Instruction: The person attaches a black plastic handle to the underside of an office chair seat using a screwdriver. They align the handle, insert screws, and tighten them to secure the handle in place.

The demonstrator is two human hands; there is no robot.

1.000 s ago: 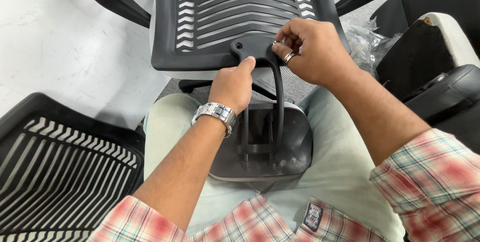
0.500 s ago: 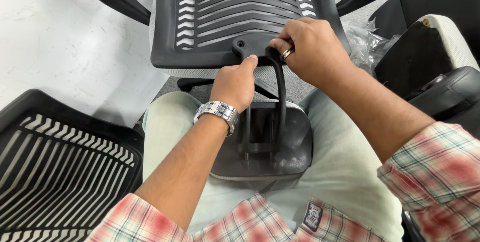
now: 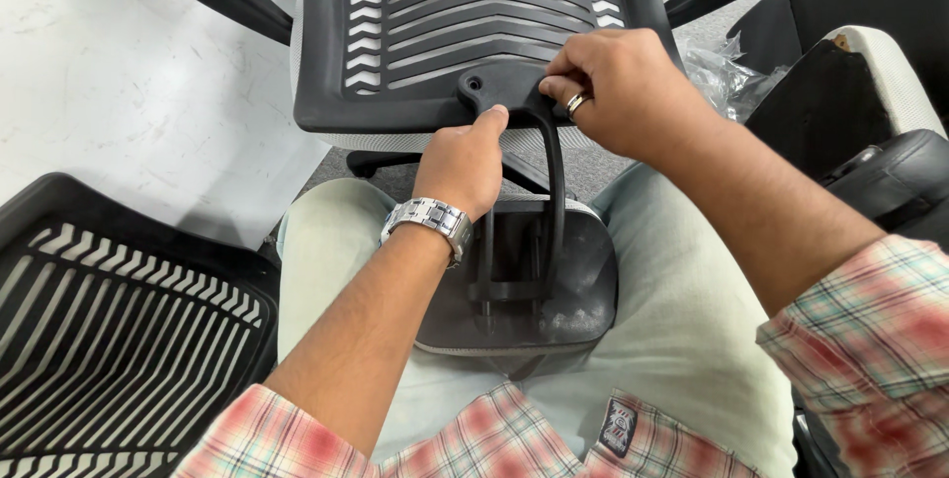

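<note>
Item: black slatted plastic chair backrest (image 3: pixel 465 33), standing in front of the seated person's knees, its curved black support bracket (image 3: pixel 539 142) arching down to a black seat plate (image 3: pixel 583 290) on the lap

Left hand (image 3: pixel 463 162) (steel wristwatch (image 3: pixel 430 221)): fingers curled, thumb pressed against the bracket top

Right hand (image 3: pixel 618 87) (ringed): closed over the bracket's upper right

Adjacent: second black slatted backrest (image 3: pixel 109 330) lying on the floor, left

**What the hands and the frame keep out of sight**

The right hand (image 3: pixel 618 92) covers the bracket (image 3: pixel 499 92) end it pinches; whatever its fingertips hold is hidden. Above the grip, the chair back (image 3: pixel 474 23) runs off the top edge. The left hand (image 3: pixel 463 164) masks the bracket's underside
</note>
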